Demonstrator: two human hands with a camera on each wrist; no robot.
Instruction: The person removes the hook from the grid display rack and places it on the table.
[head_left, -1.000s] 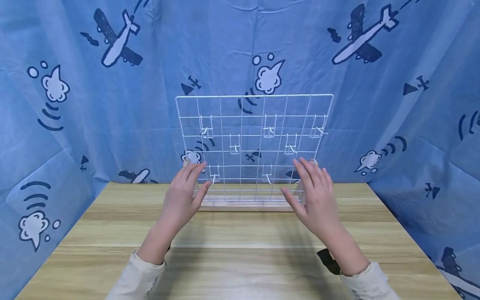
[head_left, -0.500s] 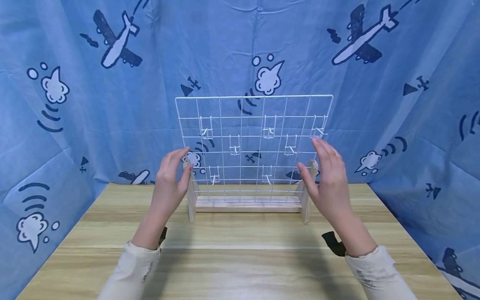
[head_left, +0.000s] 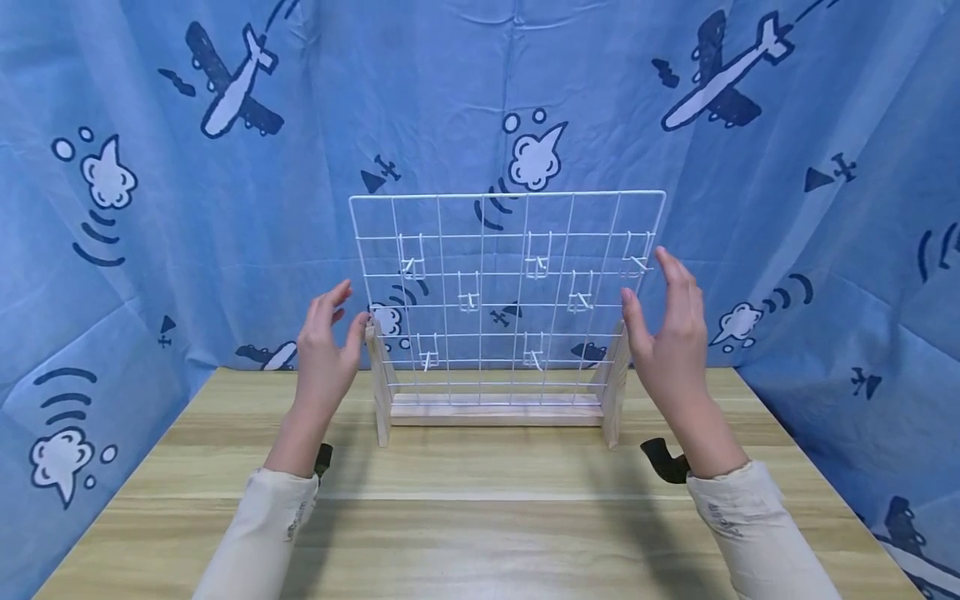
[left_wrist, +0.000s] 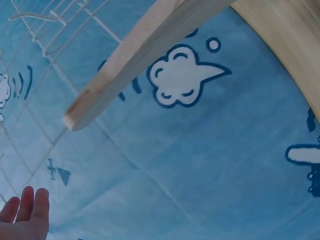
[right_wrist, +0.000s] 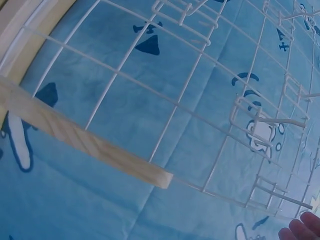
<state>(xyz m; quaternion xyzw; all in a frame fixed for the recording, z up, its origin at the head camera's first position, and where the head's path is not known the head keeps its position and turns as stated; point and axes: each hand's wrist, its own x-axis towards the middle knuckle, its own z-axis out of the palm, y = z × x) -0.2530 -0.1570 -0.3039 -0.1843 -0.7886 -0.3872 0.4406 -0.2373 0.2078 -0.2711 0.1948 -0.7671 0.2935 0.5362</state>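
A white wire grid panel (head_left: 507, 194) stands upright on a wooden base (head_left: 495, 415) between two wooden side posts. Several white hooks (head_left: 536, 267) hang on it in staggered rows. My left hand (head_left: 324, 354) is raised beside the left post (head_left: 378, 383), thumb near its top; whether they touch is unclear. On the other side, my right hand (head_left: 672, 337) is held up by the panel's right edge, near the right post (head_left: 616, 387). Both hands have extended, slightly bent fingers and hold nothing. Only fingertips (left_wrist: 41, 202) show in the left wrist view, and likewise fingertips (right_wrist: 301, 227) in the right.
The wood-grain table (head_left: 480, 517) runs back to a blue curtain (head_left: 450, 100) printed with planes and clouds, which also covers both sides. A dark strap (head_left: 663, 462) is visible at the right wrist.
My hands have moved apart, from in front of the panel's lower corners to outside its two sides, and slightly upward. The rack stays in place.
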